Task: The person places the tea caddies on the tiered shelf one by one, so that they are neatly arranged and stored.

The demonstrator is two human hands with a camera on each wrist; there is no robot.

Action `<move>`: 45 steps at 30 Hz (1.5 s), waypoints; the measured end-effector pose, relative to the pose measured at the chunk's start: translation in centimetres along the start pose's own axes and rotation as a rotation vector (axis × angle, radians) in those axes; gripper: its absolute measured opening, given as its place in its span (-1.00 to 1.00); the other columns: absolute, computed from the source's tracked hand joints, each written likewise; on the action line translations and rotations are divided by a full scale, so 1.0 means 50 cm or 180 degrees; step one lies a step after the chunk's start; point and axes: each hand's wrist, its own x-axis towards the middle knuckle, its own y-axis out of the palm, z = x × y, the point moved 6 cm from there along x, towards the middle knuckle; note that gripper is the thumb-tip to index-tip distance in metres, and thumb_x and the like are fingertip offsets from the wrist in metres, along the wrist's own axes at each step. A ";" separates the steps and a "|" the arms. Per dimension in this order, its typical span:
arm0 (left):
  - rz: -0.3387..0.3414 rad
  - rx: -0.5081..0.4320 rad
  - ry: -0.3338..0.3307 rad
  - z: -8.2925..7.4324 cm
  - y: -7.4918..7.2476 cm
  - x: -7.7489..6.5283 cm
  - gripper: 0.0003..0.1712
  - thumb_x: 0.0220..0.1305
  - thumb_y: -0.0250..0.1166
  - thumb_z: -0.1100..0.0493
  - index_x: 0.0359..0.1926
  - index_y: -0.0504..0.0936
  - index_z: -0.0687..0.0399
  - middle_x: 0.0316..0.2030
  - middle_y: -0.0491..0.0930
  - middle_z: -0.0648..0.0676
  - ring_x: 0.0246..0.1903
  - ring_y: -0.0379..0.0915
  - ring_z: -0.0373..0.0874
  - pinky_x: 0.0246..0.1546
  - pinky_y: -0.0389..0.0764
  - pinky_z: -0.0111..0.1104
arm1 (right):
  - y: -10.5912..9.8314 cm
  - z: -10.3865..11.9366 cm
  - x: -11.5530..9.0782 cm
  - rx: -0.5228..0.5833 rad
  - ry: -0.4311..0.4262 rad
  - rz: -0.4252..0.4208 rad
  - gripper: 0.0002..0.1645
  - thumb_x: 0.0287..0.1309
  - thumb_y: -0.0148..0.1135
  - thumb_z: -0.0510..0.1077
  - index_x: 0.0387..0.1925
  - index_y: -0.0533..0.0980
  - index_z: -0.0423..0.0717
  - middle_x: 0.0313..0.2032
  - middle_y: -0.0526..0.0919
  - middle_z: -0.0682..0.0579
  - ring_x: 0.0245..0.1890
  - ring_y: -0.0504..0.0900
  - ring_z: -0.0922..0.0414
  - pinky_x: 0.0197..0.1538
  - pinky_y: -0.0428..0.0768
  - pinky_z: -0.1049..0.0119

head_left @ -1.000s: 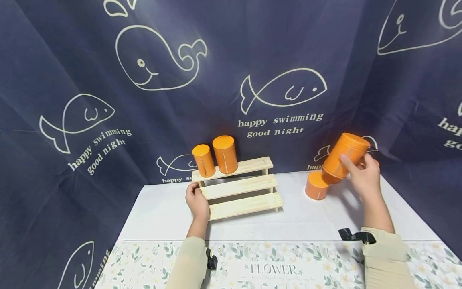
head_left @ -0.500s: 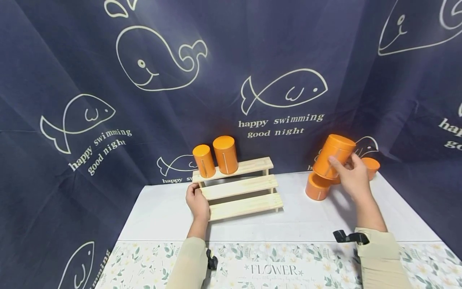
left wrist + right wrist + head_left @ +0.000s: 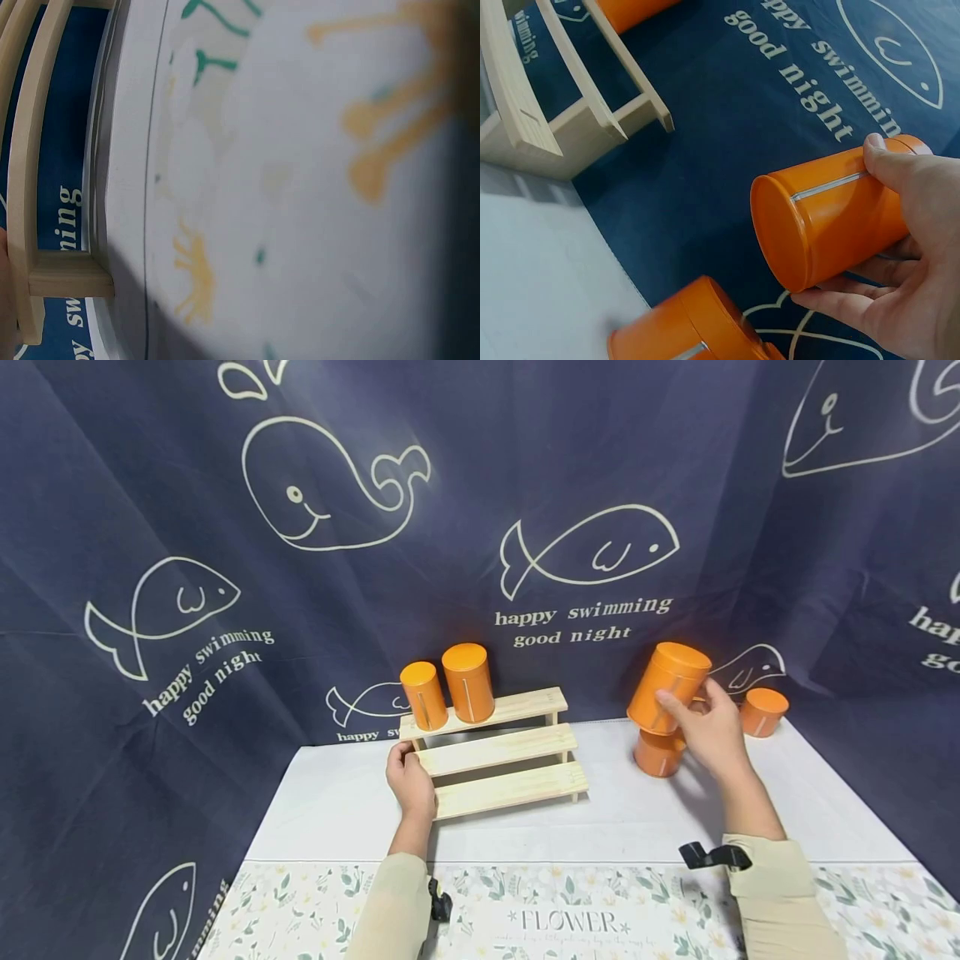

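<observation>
My right hand [image 3: 711, 731] grips a tall orange lidded canister [image 3: 666, 689], tilted and raised off the table. In the right wrist view, thumb and fingers wrap its sides, and its flat bottom [image 3: 781, 234] faces the wooden rack. Below it stands a short orange canister [image 3: 658, 758], its top overlapped by the held one. Over at the left, my left hand [image 3: 411, 783] holds the left end of a three-step wooden rack [image 3: 495, 750]. On the rack's top step stand a narrower orange canister [image 3: 424, 697] and a wider one [image 3: 468, 685].
Another short orange canister [image 3: 763, 714] stands at the back right of the white table [image 3: 517, 837]. One more orange canister [image 3: 699, 704] is mostly hidden behind the right hand. A dark blue curtain [image 3: 450, 585] hangs behind. A floral cloth strip [image 3: 555, 902] covers the table's front.
My right hand has carried the tall canister leftward, over the short one. The back-right canister has come out from behind the hand. The left hand and rack stay put.
</observation>
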 end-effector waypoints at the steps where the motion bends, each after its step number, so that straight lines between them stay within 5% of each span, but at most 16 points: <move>1: -0.0003 0.0001 -0.0006 0.001 0.000 0.000 -0.67 0.44 -0.10 0.43 0.04 0.54 0.50 0.12 0.60 0.42 0.16 0.53 0.17 0.03 0.49 -0.49 | 0.005 0.002 -0.001 0.0011 -0.0028 0.0021 -0.23 0.34 0.38 0.21 0.36 0.39 -0.12 0.02 0.57 0.11 -0.26 0.58 0.53 -0.26 0.59 0.58; 7: -0.0004 -0.0001 -0.0043 0.003 -0.002 0.002 -0.67 0.45 -0.07 0.42 0.04 0.55 0.48 0.12 0.61 0.40 0.16 0.53 0.12 0.07 0.48 -0.45 | 0.038 0.013 -0.006 0.0003 -0.0200 0.0199 -0.18 0.34 0.40 0.18 0.43 0.37 -0.12 0.25 0.58 -0.23 -0.09 0.59 0.51 -0.16 0.59 0.66; 19: 0.0063 0.0064 -0.0004 0.003 0.001 0.008 -0.66 0.49 -0.10 0.41 0.06 0.54 0.47 0.13 0.60 0.41 0.18 0.51 0.13 0.12 0.48 -0.38 | 0.090 0.037 -0.015 0.0048 -0.0407 0.0479 -0.13 0.28 0.48 0.11 0.48 0.36 -0.10 0.28 0.63 -0.26 -0.03 0.55 0.52 -0.10 0.57 0.67; 26: 0.0061 -0.0054 -0.0001 0.005 0.001 0.010 -0.68 0.47 -0.08 0.43 0.05 0.55 0.49 0.12 0.61 0.40 0.17 0.52 0.13 0.10 0.48 -0.39 | 0.121 0.054 -0.022 0.0188 -0.0456 0.0623 -0.10 0.28 0.49 0.03 0.52 0.32 -0.13 0.38 0.58 -0.25 0.36 0.59 -0.11 0.07 0.50 0.75; 29: 0.0041 -0.0060 -0.0002 0.005 0.001 0.012 -0.68 0.47 -0.08 0.43 0.05 0.54 0.49 0.12 0.61 0.41 0.18 0.53 0.13 0.07 0.47 -0.47 | 0.135 0.065 -0.024 0.0283 -0.0455 0.0694 -0.05 0.27 0.50 0.02 0.56 0.28 -0.12 0.41 0.54 -0.26 0.39 0.56 -0.20 0.09 0.52 0.73; 33: 0.0017 -0.0075 0.0017 0.002 0.000 0.014 -0.67 0.44 -0.08 0.44 0.04 0.54 0.53 0.11 0.60 0.43 0.17 0.53 0.15 0.04 0.48 -0.52 | 0.152 0.083 -0.025 0.0343 -0.0469 0.0719 -0.02 0.27 0.50 0.03 0.59 0.24 -0.08 0.43 0.53 -0.24 0.39 0.56 -0.19 0.27 0.63 0.42; 38: 0.0015 -0.0115 0.0021 0.001 0.000 0.012 -0.68 0.42 -0.09 0.45 0.02 0.52 0.54 0.10 0.59 0.45 0.16 0.52 0.14 0.08 0.50 -0.47 | 0.177 0.106 -0.024 0.0487 -0.0504 0.0798 -0.01 0.28 0.50 -0.04 0.60 0.22 -0.12 0.44 0.51 -0.26 0.41 0.54 -0.19 0.45 0.51 -0.08; 45: 0.0006 -0.0055 -0.0020 0.005 -0.001 0.009 -0.67 0.43 -0.08 0.43 0.02 0.55 0.50 0.11 0.62 0.41 0.16 0.53 0.11 0.10 0.50 -0.42 | 0.218 0.125 -0.020 0.0529 -0.0522 0.0956 0.01 0.26 0.51 -0.07 0.59 0.20 -0.16 0.45 0.48 -0.30 0.45 0.50 -0.22 0.47 0.48 -0.09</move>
